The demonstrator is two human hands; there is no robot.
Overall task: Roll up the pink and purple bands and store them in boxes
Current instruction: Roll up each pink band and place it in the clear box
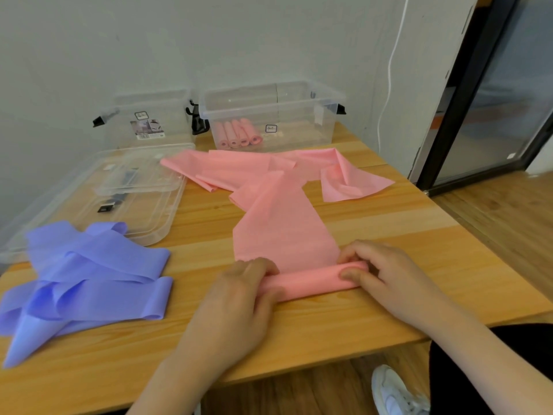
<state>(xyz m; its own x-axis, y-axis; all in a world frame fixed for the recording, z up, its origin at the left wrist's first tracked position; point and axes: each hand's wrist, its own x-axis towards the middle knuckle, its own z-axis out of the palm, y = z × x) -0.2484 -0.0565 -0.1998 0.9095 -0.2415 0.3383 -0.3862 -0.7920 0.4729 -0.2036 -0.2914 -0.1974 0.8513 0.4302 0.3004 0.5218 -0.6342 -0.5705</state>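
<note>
Clearly thin, soft stuff: the pink band [278, 223] lies on the wooden table [389, 310], near end wound into a short roll [311, 281] at the front edge, the rest trailing back in loose folds twd the boxes. It looks light and limp w/ no stiffness, prob a bit slick, so I'd judge the roll wants to spring open or telescope sideways if let go. Best hold: both ends of the roll, fingers over the top, thumbs under, keeping the flat tail straight so edges stack evenly.

Left hand [239, 298] curls over the roll's left end; right hand [377, 268] pinches the right end, fingertips pressing on top. Both grip the roll.

Purple band [89, 280] sits in a loose crumpled heap at the table's left, unrolled, same floppy look. Right clear box [314, 115] at the back holds four pink rolls [239, 133]; left clear box [143, 115] looks empty, tho its clear walls make that hard to call. Two clear lids [143, 199] lie stacked in front of it.

Hard to make out: thumbs are hidden under the hands, roll's left end is covered, how many purple bands are in the heap can't be told, box labels are too small to read.
</note>
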